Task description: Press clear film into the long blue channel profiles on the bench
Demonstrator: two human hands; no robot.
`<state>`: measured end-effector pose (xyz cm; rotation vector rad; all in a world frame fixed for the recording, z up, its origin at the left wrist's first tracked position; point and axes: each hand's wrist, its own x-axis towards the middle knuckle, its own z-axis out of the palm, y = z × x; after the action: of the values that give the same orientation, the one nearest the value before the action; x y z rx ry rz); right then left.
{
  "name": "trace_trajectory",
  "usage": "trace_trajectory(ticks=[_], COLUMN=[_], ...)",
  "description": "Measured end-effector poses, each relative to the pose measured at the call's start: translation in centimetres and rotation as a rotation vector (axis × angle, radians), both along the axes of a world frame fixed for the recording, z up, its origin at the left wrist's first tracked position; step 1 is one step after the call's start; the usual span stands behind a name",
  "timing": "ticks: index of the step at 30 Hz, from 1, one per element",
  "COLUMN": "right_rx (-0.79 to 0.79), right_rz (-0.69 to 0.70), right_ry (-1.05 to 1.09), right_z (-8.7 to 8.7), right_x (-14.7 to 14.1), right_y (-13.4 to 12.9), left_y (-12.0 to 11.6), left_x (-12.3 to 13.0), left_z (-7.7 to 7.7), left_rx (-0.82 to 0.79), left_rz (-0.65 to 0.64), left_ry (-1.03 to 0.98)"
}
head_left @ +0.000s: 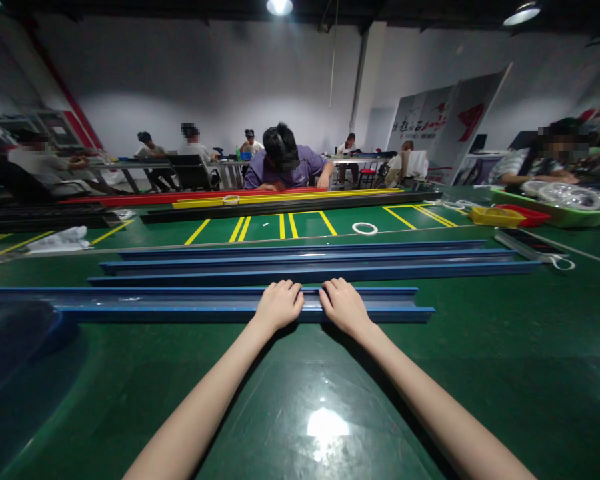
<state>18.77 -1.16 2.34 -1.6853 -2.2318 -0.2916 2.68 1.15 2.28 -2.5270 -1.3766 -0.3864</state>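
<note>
A long blue U-shaped channel (180, 316) lies lengthwise across the green table in front of me. My left hand (281, 305) rests over it, fingers curled across the trough. Close to its right, my right hand (344, 307) bends its fingers over the same channel, a short gap apart from the left. Fingertips of both hands dip into the trough, and the thumb tips are mostly hidden. Just beyond, more blue channels (320, 274) lie side by side, apart from my hands.
Dark clear-looking plastic (20, 340) covers the channel's left end. Beyond are a white ring (365, 229), a yellow strip (290, 198), black strips (205, 213), and white gloves (60, 240). A phone-like device (530, 244) and trays (497, 217) sit right. A co-worker (287, 163) leans over opposite.
</note>
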Motion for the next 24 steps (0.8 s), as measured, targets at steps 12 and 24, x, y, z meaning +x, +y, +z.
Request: trace_trajectory(ticks=[12,24], right_rx=[-0.043,0.006], right_rz=[0.003,-0.016], right_ry=[0.078,0.013], right_z=[1.8,-0.2], right_x=[6.2,7.5], right_y=[-0.8,-1.2], left_y=[0.3,-2.9], left_x=[-3.9,-1.7], left_z=[-0.2,0.8], left_rx=[0.049,0.209], left_rz=[0.027,-0.144], left_ry=[0.031,-0.142])
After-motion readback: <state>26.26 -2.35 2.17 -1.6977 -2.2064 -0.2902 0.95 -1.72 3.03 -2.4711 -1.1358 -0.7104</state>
